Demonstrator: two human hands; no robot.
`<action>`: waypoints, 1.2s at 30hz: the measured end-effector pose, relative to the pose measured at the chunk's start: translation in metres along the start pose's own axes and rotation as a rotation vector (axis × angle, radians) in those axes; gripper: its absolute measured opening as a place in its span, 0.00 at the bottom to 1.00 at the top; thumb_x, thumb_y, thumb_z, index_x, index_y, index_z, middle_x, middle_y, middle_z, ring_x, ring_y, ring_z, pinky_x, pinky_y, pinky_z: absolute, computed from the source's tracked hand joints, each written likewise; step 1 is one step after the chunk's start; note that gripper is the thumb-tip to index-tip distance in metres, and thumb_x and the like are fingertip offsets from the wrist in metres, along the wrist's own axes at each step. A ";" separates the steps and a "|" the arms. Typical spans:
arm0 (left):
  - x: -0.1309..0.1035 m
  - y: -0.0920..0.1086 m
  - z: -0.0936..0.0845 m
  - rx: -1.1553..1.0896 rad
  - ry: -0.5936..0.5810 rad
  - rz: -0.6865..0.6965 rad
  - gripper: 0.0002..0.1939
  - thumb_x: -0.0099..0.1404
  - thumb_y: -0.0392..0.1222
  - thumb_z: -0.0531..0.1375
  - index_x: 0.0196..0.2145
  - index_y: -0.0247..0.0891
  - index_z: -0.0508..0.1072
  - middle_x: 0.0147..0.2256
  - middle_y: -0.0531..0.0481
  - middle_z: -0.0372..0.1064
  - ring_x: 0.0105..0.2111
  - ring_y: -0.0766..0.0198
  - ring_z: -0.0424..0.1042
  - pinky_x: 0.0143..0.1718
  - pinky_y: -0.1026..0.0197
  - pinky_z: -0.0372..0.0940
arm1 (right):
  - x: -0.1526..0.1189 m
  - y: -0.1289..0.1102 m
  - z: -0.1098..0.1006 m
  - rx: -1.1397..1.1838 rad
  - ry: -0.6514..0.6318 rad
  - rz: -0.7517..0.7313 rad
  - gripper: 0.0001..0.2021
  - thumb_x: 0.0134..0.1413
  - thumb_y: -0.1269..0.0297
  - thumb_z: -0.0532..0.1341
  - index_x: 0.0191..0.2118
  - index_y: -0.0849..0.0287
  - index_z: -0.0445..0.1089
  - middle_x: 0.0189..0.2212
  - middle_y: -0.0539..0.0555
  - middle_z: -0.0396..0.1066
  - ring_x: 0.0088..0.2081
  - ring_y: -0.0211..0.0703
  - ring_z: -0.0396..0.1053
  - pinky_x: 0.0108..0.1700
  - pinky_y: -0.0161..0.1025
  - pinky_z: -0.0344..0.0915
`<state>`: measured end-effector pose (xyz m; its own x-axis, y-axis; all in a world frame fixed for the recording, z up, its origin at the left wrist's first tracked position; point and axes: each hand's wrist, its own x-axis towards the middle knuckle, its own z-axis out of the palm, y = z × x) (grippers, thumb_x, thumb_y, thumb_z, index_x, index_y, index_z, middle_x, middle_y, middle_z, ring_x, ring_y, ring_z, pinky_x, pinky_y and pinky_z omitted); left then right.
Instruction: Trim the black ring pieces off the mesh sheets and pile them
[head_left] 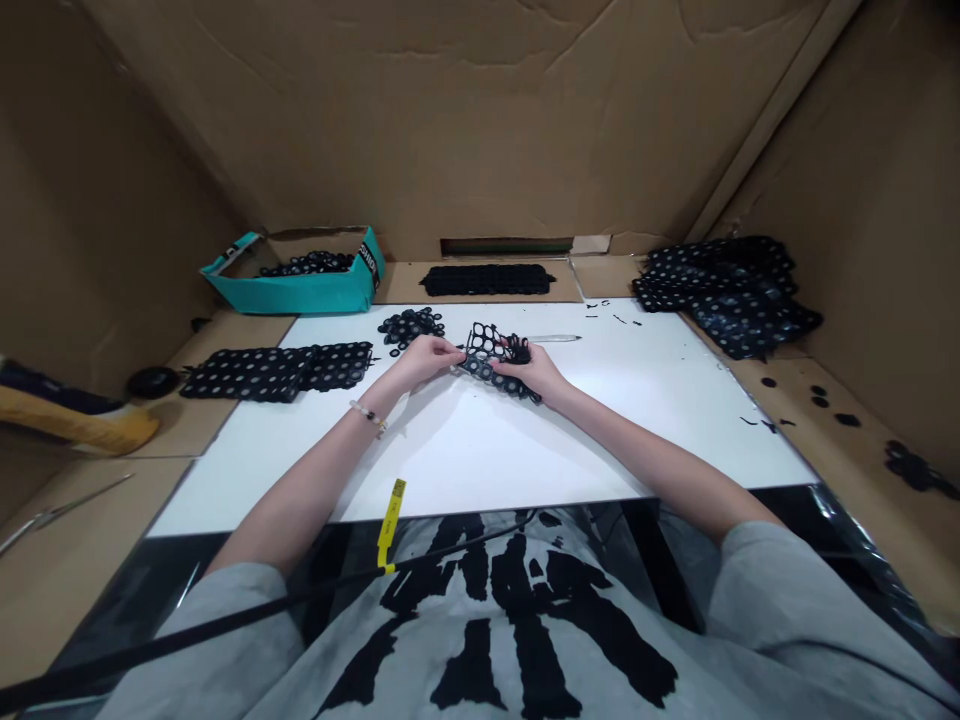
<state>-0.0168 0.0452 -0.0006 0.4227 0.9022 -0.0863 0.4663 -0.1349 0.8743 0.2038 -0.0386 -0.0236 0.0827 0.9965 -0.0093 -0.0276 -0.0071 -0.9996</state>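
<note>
Black perforated sheet [480, 366], both hands [427, 358] [544, 375] curled, left pinching one edge; right grasping bunched part

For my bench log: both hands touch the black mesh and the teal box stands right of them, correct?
No: the teal box stands left of the left hand and right hand, as the head view shows; both do touch the black mesh.
</note>
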 end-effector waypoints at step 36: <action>-0.001 0.006 0.013 -0.301 0.013 -0.113 0.16 0.47 0.48 0.71 0.31 0.35 0.80 0.27 0.47 0.74 0.22 0.68 0.63 0.23 0.63 0.55 | 0.003 0.002 -0.002 -0.023 0.002 -0.102 0.28 0.35 0.59 0.74 0.48 0.59 0.72 0.44 0.54 0.77 0.47 0.48 0.73 0.57 0.47 0.66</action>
<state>-0.0046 0.0383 -0.0011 0.3706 0.9098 -0.1869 0.2584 0.0923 0.9616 0.2056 -0.0353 -0.0257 0.0859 0.9920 0.0924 0.0043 0.0924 -0.9957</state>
